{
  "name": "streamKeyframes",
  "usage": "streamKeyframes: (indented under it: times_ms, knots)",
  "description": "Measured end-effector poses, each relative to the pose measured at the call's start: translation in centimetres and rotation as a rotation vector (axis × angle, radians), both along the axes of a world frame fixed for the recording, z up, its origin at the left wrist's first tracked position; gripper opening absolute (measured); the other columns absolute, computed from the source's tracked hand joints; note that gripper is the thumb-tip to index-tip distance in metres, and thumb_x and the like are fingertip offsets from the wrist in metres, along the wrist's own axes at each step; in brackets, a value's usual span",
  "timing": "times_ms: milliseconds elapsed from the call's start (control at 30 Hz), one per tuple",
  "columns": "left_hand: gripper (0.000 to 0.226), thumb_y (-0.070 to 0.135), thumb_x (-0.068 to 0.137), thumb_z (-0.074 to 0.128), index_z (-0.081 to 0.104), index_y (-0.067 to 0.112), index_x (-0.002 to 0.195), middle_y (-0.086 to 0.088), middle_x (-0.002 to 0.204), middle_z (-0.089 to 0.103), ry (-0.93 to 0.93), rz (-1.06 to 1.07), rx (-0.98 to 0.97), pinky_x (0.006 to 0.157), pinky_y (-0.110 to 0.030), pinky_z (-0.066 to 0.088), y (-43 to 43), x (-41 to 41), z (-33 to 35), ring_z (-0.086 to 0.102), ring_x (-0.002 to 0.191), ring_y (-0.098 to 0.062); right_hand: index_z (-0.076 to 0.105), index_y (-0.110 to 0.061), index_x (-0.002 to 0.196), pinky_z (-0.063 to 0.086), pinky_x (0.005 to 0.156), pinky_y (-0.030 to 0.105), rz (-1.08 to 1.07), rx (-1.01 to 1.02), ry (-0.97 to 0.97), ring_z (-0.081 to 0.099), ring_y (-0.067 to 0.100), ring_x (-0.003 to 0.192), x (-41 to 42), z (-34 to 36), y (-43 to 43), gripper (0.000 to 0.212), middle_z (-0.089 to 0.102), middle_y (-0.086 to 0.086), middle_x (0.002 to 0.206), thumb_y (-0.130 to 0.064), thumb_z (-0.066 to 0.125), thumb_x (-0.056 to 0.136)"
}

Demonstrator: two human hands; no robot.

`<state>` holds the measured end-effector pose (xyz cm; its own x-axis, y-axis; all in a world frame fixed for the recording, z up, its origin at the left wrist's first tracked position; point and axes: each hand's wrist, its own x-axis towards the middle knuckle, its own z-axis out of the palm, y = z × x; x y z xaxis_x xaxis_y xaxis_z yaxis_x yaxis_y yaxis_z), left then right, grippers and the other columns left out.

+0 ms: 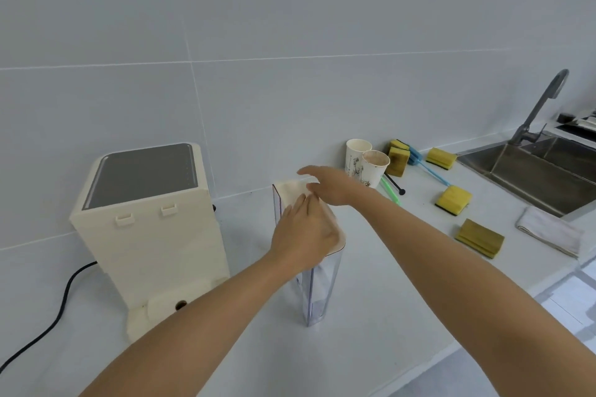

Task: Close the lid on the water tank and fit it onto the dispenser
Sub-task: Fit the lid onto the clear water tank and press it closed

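Clear water tank (317, 287) stands upright on counter (371, 284), just right of dispenser (151, 229), not yet mounted. Cream lid (292, 190) sits on top. Left hand (303, 235) lies flat on lid, fingers together, pressing. Right hand (329, 185) hovers at far edge, fingers spread, gripping nothing. Lid looks down, though full seating unclear under hand. Left: lift tank, seat on dispenser base.

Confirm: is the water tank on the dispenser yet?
No. The water tank stands upright on the counter, apart from the dispenser, whose base dock is bare. Both hands are on its lid.
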<state>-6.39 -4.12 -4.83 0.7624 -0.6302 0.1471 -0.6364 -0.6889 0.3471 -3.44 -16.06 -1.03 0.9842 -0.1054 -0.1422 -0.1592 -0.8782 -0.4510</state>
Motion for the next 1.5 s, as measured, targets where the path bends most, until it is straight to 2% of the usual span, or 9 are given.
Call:
streamKeyframes:
  times_ms: [267,433,533,667,933,1067,1233,1333,1500]
  knots:
    - [0.045,0.036,0.079,0.039,0.064,0.001,0.094,-0.015,0.101,0.07,-0.12,-0.209,0.028,0.079,-0.033,0.055,-0.5,-1.3,-0.9,0.064,0.101,-0.031,0.042,-0.021,0.136,0.024,0.111,0.033,0.158,-0.078,0.087,0.033,0.024,0.137,3.4,-0.5,2.0,0.043,0.038,0.005,0.149,-0.028,0.042,0.094]
    - [0.044,0.027,0.096,0.033,0.039,0.007,0.134,-0.008,0.144,0.041,-0.121,-0.21,0.185,0.117,-0.036,0.017,-1.2,-1.4,-1.3,0.025,0.139,-0.021,0.039,-0.022,0.138,0.019,0.115,0.037,0.226,-0.145,0.189,0.024,0.027,0.142,4.4,-1.4,3.2,0.045,0.029,0.011,0.152,-0.032,0.041,0.094]
    - [0.037,0.025,0.095,0.038,0.05,0.003,0.122,-0.013,0.131,0.054,-0.102,-0.215,0.128,0.108,-0.035,0.028,-1.2,-1.4,-1.1,0.04,0.128,-0.025,0.057,-0.019,0.121,0.035,0.107,0.042,0.22,-0.178,0.19,0.045,0.03,0.122,4.9,-2.2,3.1,0.036,0.052,0.007,0.121,-0.031,0.04,0.092]
    - [0.03,0.021,0.089,0.049,0.059,-0.001,0.106,-0.018,0.113,0.064,-0.121,-0.234,0.023,0.092,-0.035,0.044,-0.8,-1.4,-0.8,0.054,0.11,-0.03,0.053,-0.02,0.076,0.042,0.087,0.038,0.172,-0.16,0.123,0.044,0.026,0.088,5.0,-2.7,2.9,0.021,0.038,-0.005,0.073,-0.026,0.036,0.088]
    - [0.011,0.025,0.053,0.07,0.068,0.018,0.06,0.008,0.068,0.072,-0.26,-0.299,0.019,0.04,-0.011,0.045,1.5,-0.5,-0.9,0.07,0.067,-0.009,0.052,-0.027,0.124,0.033,0.106,0.049,0.063,-0.129,0.117,0.037,0.032,0.124,4.2,-2.9,2.2,0.043,0.048,0.011,0.128,-0.041,0.028,0.091]
    - [0.022,0.025,0.067,0.051,0.072,0.021,0.069,0.01,0.084,0.076,-0.248,-0.33,-0.057,0.046,-0.013,0.052,3.1,0.2,-1.5,0.057,0.086,0.001,0.046,-0.03,0.128,0.032,0.106,0.048,-0.001,-0.147,0.135,0.032,0.033,0.127,3.7,-2.8,1.6,0.044,0.042,0.012,0.134,-0.042,0.025,0.092]
    - [0.039,0.014,0.094,0.039,0.051,0.023,0.13,0.006,0.149,0.038,-0.136,-0.238,0.077,0.111,-0.029,0.035,6.0,1.0,-1.4,0.031,0.139,-0.01,0.045,-0.027,0.129,0.035,0.104,0.047,-0.103,-0.115,0.116,0.043,0.036,0.121,2.7,-2.9,0.6,0.045,0.041,0.014,0.133,-0.044,0.025,0.092]
    - [0.039,0.011,0.089,0.052,0.056,0.021,0.126,0.001,0.139,0.053,-0.25,-0.214,0.006,0.099,-0.026,0.046,7.4,1.9,-1.3,0.049,0.129,-0.015,0.048,-0.015,0.123,0.04,0.1,0.046,-0.137,-0.091,0.103,0.047,0.037,0.117,1.8,-3.0,0.1,0.045,0.046,0.018,0.129,-0.041,0.029,0.092]
    - [0.046,0.023,0.097,0.04,0.03,0.028,0.142,0.008,0.153,0.029,-0.052,-0.112,0.165,0.112,-0.025,0.027,8.8,3.5,-0.9,0.024,0.142,-0.007,0.049,-0.01,0.116,0.043,0.094,0.046,-0.184,-0.084,0.095,0.05,0.038,0.111,0.3,-3.2,-0.4,0.047,0.051,0.021,0.123,-0.044,0.03,0.09]
